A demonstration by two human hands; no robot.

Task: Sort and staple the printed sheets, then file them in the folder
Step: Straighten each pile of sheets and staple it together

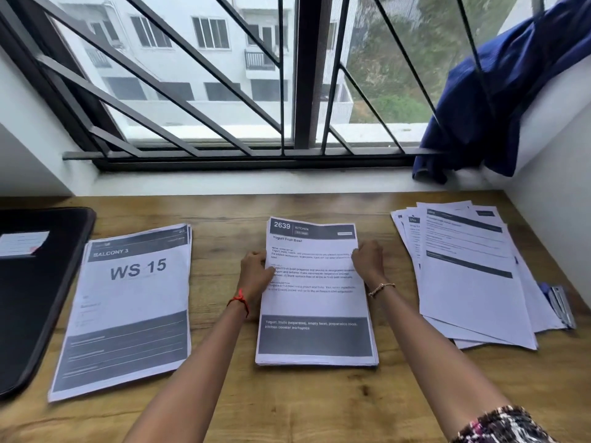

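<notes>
Three lots of printed sheets lie on the wooden desk. In the middle is a neat stack headed "2639 Kitchen" (pixel 315 302). My left hand (pixel 256 270) grips its left edge with curled fingers. My right hand (pixel 367 260) grips its right edge the same way. To the left lies a stack headed "WS 15" (pixel 128 311). At the right a loose, fanned pile of sheets (pixel 473 273) partly covers a blue and silver stapler (pixel 559 305). The black folder (pixel 35 289) lies shut at the far left.
The wooden desk (pixel 224 394) ends at a white window sill with a barred window behind it. A blue cloth (pixel 499 100) hangs at the right corner of the sill. A white wall borders the desk on the right.
</notes>
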